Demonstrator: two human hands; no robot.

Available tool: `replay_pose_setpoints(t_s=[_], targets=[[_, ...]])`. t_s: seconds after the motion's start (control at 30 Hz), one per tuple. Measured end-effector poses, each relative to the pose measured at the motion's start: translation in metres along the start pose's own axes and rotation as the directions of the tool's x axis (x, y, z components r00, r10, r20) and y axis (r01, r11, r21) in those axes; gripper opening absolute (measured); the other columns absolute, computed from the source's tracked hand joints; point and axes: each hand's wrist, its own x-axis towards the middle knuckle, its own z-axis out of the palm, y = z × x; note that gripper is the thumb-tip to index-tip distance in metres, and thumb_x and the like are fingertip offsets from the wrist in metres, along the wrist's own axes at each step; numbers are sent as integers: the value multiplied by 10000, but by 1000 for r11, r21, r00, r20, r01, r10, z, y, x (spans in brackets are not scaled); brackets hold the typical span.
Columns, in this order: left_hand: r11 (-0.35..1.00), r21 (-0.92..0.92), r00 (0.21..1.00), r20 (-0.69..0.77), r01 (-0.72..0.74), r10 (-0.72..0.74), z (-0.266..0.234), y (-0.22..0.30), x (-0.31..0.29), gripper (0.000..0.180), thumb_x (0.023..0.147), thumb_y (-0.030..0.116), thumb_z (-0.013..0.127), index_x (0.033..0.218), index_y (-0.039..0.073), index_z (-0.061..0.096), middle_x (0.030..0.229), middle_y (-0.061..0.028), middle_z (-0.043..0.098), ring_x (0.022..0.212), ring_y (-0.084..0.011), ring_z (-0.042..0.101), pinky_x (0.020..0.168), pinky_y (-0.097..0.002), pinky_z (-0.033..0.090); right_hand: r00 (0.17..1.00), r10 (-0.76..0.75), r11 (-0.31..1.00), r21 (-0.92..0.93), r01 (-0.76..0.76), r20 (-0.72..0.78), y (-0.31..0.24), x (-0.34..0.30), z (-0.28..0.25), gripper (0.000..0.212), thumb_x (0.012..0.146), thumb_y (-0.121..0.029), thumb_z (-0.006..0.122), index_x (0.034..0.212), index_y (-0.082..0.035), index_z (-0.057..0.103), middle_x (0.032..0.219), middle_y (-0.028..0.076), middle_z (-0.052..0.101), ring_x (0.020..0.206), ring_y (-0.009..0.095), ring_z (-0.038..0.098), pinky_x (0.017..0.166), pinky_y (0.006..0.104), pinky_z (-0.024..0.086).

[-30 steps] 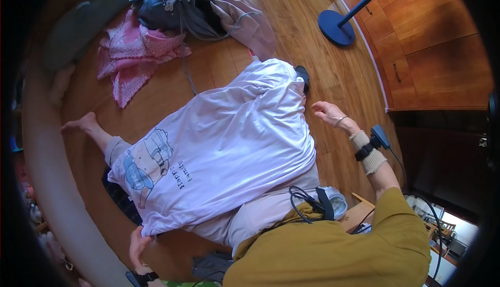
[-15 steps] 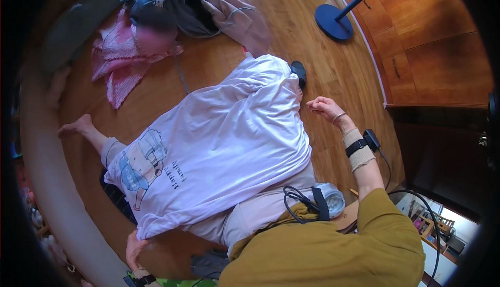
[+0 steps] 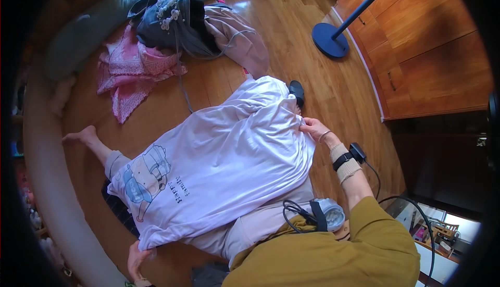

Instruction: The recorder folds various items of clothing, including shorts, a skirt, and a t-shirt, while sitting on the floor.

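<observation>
White T-shirt (image 3: 219, 167) lies spread across the person's lap and legs, printed side up, cartoon figure near the lower-left end. Long axis runs diagonally, from lower left by the left hand (image 3: 136, 258) up to upper right by the right hand (image 3: 312, 129). Both hands sit at opposite ends of that axis, shirt stretched between them.

Right hand pinches the shirt's edge at the upper-right corner, fingers closed on fabric, wrist wrapped in a beige band with a small black device and cable. Left hand is at the bottom edge of the frame, touching or gripping the lower-left corner; mostly cropped, looks closed on the cloth but cannot tell for sure.

Neither hand is nearer, each holds its own end. Shirt body lies inward and left of the right hand, up and right of the left.

Bare foot (image 3: 78, 137) sticks out left on the wood floor (image 3: 312, 68). Clothes pile (image 3: 172, 21) well apart at top, pink cloth (image 3: 133, 73) beside it. Blue stand base (image 3: 329, 39) at upper right, clear of the shirt.
</observation>
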Motion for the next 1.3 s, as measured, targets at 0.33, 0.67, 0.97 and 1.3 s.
replay_pose_setpoints(t_s=[0.33,0.67,0.97,1.3], targets=[[995,-89,999,2,-32,32,10,-2,11,401,590,115,657,958,-33,602,825,-66,622,747,-145,576,689,-283,465,980,-79,993,-99,61,-184,-44,-41,-33,193,820,-161,643,977,-53,612,851,-32,599,752,61,538,685,210,442],[983,-165,997,-22,-81,79,16,-14,18,410,591,115,644,972,-27,595,828,-54,617,742,-138,565,684,-276,459,973,-157,986,-85,144,-172,-43,-53,-42,127,747,14,565,846,-66,573,811,-24,575,760,71,526,691,203,423],[979,-187,996,-50,-83,75,20,-22,17,384,591,142,656,932,-26,602,801,-54,609,708,-134,554,654,-284,456,929,-358,928,-146,343,-92,-58,-54,-19,91,736,9,555,749,-81,551,864,5,598,834,83,523,790,232,403],[995,-85,998,-43,-44,41,24,-2,19,354,595,150,648,896,-29,602,763,-53,600,678,-133,551,613,-275,447,988,-113,988,-117,101,-101,-36,-20,-6,268,825,-141,605,1082,-70,579,970,-28,587,836,68,520,760,223,425]])
